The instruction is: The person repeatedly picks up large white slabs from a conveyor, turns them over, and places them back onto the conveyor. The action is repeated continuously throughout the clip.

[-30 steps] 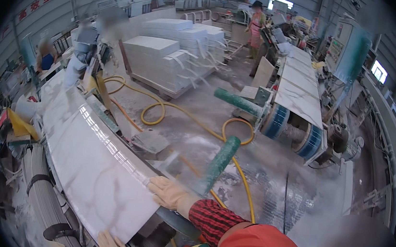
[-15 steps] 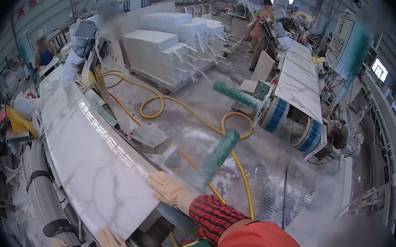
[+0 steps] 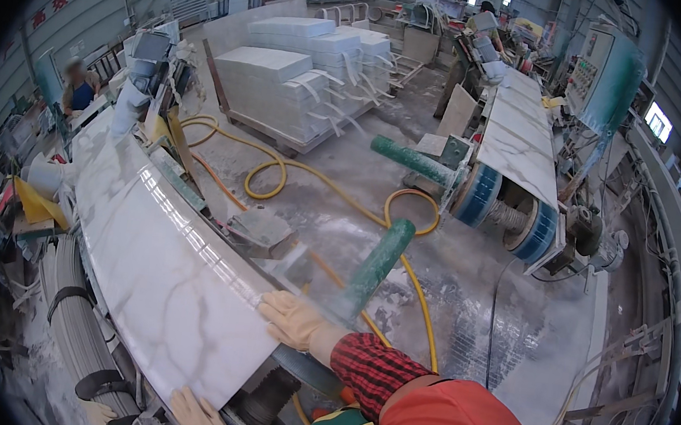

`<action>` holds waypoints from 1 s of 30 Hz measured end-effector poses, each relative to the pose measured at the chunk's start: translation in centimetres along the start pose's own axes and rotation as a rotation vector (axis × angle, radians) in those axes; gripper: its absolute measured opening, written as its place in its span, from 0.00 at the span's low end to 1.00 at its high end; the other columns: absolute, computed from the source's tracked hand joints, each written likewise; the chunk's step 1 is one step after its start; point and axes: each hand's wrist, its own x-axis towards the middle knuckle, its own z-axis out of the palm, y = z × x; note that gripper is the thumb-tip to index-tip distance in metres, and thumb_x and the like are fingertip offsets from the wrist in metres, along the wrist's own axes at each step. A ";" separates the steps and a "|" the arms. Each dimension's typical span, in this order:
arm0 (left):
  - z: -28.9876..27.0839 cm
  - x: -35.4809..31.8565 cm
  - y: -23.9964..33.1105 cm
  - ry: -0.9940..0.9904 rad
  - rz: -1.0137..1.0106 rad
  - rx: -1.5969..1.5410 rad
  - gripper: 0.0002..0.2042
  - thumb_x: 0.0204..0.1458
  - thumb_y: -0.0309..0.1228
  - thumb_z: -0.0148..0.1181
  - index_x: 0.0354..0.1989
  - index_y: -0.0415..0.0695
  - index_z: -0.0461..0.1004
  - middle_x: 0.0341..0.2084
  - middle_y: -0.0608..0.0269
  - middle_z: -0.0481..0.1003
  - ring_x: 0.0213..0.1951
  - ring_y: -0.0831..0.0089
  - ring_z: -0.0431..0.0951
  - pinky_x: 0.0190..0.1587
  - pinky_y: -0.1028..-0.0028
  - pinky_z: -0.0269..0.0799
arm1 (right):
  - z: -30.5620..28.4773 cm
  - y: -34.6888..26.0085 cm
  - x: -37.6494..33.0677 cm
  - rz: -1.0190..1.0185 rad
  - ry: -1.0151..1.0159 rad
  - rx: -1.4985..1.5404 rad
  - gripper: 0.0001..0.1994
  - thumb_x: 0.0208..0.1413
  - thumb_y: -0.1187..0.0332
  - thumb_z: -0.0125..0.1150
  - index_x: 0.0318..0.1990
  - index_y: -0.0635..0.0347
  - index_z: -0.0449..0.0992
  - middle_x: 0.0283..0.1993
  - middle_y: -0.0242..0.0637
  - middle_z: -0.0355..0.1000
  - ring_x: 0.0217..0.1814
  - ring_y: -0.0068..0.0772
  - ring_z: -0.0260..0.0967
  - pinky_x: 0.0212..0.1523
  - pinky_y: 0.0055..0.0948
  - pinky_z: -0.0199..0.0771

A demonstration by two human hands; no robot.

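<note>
A long, glossy white stone slab (image 3: 176,278) with grey-brown veins runs from the far left toward me, lying along a conveyor. My right hand (image 3: 296,321), in a cream glove below a red-and-black checked sleeve, rests flat on the slab's right edge by its near corner. Its fingers are stretched out. At the slab's near end, my left hand (image 3: 199,415) lies in a matching glove, fingers extended against the edge. Under the corner between my hands, a dark ribbed roller shaft (image 3: 267,400) shows. Another pale glove (image 3: 98,413) peeks out lower left; whether a hand wears it I cannot tell.
Grey strips (image 3: 84,327) bundled with black bands lie left of the slab. A green post (image 3: 381,262) and a looping yellow hose (image 3: 418,304) are to the right. Beyond stand strapped white blocks (image 3: 270,93) and a second conveyor (image 3: 521,136) carrying slabs.
The view has shifted slightly. Both my hands stay on the slab in nearly the same places. The person at the back right has moved right and is now mostly hidden behind the machine.
</note>
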 end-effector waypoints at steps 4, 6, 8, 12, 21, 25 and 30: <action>-0.1 -0.3 0.2 -0.040 -0.038 0.015 0.26 0.68 0.31 0.59 0.73 0.36 0.71 0.70 0.31 0.69 0.70 0.32 0.67 0.74 0.43 0.59 | 0.4 0.2 -0.2 -0.011 0.014 0.007 0.30 0.72 0.56 0.51 0.74 0.66 0.66 0.80 0.59 0.58 0.84 0.60 0.54 0.85 0.49 0.49; 0.0 -0.4 0.1 -0.045 -0.044 0.017 0.26 0.67 0.31 0.59 0.73 0.36 0.71 0.70 0.31 0.69 0.70 0.32 0.67 0.75 0.43 0.59 | 0.2 0.1 -0.3 -0.016 0.021 0.016 0.30 0.72 0.56 0.51 0.74 0.67 0.66 0.80 0.60 0.59 0.84 0.60 0.54 0.85 0.50 0.49; -0.1 -0.5 0.1 -0.058 -0.044 0.015 0.26 0.67 0.31 0.59 0.73 0.36 0.70 0.70 0.31 0.69 0.71 0.33 0.67 0.75 0.43 0.58 | 0.3 0.1 -0.5 -0.021 0.032 0.016 0.30 0.72 0.56 0.52 0.74 0.67 0.66 0.80 0.60 0.59 0.84 0.61 0.54 0.85 0.50 0.49; 0.2 -0.8 -0.2 -0.047 -0.020 0.006 0.26 0.67 0.31 0.58 0.73 0.36 0.70 0.70 0.31 0.69 0.71 0.33 0.67 0.75 0.43 0.58 | 0.7 0.3 -0.7 -0.027 0.048 0.015 0.30 0.71 0.56 0.52 0.73 0.67 0.66 0.79 0.60 0.60 0.83 0.61 0.55 0.85 0.50 0.50; -0.1 -1.4 0.0 -0.054 -0.018 0.035 0.26 0.69 0.32 0.56 0.74 0.37 0.69 0.71 0.32 0.68 0.72 0.34 0.66 0.76 0.42 0.56 | 0.2 -0.2 -1.2 -0.036 0.048 0.007 0.29 0.72 0.57 0.52 0.73 0.67 0.66 0.78 0.61 0.61 0.83 0.62 0.55 0.85 0.50 0.50; -0.1 -1.4 0.5 -0.060 -0.015 0.031 0.26 0.69 0.33 0.55 0.74 0.37 0.69 0.72 0.33 0.68 0.72 0.35 0.66 0.77 0.43 0.55 | 0.2 0.0 -1.6 -0.040 0.077 0.005 0.29 0.70 0.58 0.54 0.72 0.67 0.67 0.77 0.60 0.62 0.81 0.61 0.57 0.83 0.50 0.53; -0.6 -1.8 0.7 -0.056 -0.029 0.031 0.26 0.70 0.34 0.55 0.73 0.36 0.70 0.72 0.33 0.68 0.72 0.34 0.66 0.76 0.43 0.56 | 0.2 -0.2 -1.9 -0.082 0.152 -0.007 0.27 0.68 0.59 0.57 0.70 0.67 0.68 0.75 0.58 0.64 0.79 0.60 0.60 0.81 0.50 0.56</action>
